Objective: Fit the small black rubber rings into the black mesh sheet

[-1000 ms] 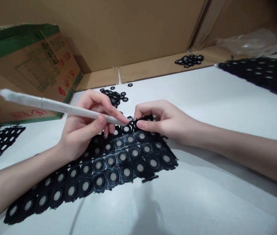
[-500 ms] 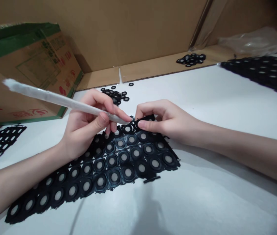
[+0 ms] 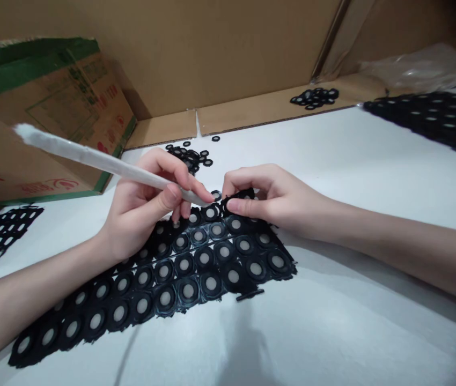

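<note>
A slim white stick [image 3: 79, 155], which looks wrapped, is held like a pen in my left hand [image 3: 143, 206]. Its tip points down at the far edge of a black rubber sheet [image 3: 196, 268] with rows of raised rings around pale round centres. Thumb and fingers of my right hand [image 3: 268, 195] pinch a lifted far edge of that sheet, just right of the stick's tip. Close to the tip is a small black ring [image 3: 215, 195]; whether it is loose from the sheet I cannot tell. My left fingers hide part of the sheet.
Beyond my left hand lies a pile of small black rings [image 3: 190, 158]; another pile [image 3: 314, 98] sits on the cardboard strip. A green-edged carton [image 3: 71, 123] stands at left, near a perforated black sheet [image 3: 6, 230]. At right are another black sheet [image 3: 433, 118] and clear plastic [image 3: 425, 67].
The stick's rear end has swung up and to the right, while its tip stays at the sheet's far edge. My right hand keeps its pinch; the whole view has shifted slightly.
</note>
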The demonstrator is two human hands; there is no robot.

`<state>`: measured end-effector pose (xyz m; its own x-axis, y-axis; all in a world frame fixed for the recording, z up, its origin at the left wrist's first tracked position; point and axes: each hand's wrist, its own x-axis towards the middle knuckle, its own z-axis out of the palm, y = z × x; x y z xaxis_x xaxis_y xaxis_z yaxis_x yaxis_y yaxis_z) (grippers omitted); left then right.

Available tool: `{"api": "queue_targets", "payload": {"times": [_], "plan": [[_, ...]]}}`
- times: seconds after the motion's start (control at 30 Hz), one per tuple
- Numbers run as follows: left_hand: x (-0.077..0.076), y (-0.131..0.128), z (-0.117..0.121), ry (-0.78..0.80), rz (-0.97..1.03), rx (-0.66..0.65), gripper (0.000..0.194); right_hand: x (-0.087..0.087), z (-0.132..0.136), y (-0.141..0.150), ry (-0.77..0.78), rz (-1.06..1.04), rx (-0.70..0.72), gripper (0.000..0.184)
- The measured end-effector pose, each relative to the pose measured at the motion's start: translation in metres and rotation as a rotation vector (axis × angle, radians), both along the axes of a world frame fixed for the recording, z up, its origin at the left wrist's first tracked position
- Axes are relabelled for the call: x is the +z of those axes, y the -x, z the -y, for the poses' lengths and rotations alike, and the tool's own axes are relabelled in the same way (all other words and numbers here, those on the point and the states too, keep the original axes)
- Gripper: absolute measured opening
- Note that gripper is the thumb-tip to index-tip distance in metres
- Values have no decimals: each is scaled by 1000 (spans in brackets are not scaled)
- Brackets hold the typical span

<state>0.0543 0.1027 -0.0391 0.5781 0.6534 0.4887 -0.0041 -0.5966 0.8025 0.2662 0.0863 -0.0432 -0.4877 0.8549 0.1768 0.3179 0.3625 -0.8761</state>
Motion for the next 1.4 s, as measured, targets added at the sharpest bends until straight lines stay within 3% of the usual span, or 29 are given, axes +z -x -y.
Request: {"api": "queue_targets", "payload": {"times": [0.5,0.73,1.4], "plan": [[0,3,-2,50,-30,-14,19,-1,0,-1,-30,45,1,13],[1,2,-3,119,64,-42,17,0,0,-1,-36,57,-8,14],[0,8,0,99,57,-92,14,-1,-2,1,-26,23,-13,17]]}}
